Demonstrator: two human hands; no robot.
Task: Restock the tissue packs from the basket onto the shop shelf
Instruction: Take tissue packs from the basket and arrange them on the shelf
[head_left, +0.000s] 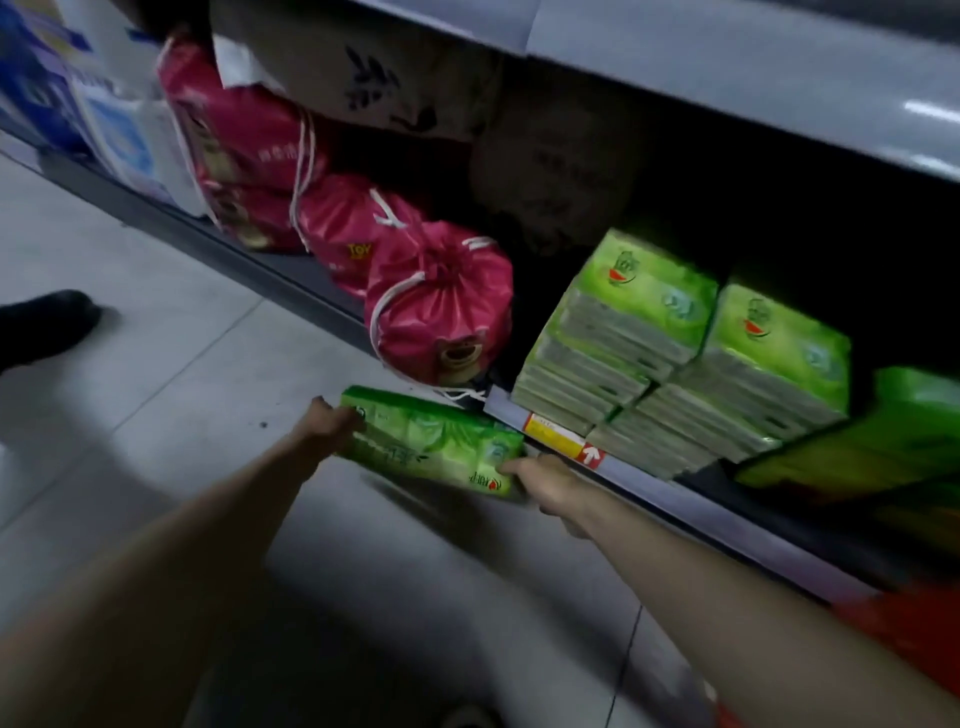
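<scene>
Grey floor tiles (171, 395) are showing beneath both forearms, and the front rail (649, 475) of the bottom shelf is running just beyond the right hand. The left hand (332, 422) is gripping one short end of a green tissue pack (436, 441), fingers curled round it. The right hand (545, 486) is holding the opposite end, with its thumb lying on the top face. The pack is hanging between them, tilted, just in front of the rail and not yet on the shelf.

Beyond the right hand, two stacks of matching green packs (623, 332) are sitting side by side on the shelf, touching. Beyond the left hand, pink drawstring bags (441, 301) are crowding the boards.

The step in hand looks like bringing this pack up to join the stacks. Doing it well probably means:
- Lifting it clear of the rail first.
- Levelling it and turning its long side to match the packs already there.
- Squeezing only lightly, since the soft wrapper is likely to dent.
- Steering the left end wide of the nearest bag's white cords (400, 306), which could snag.

A red shape (893, 623) is showing beside the right forearm (possibly the basket, though it is too blurred to tell).
</scene>
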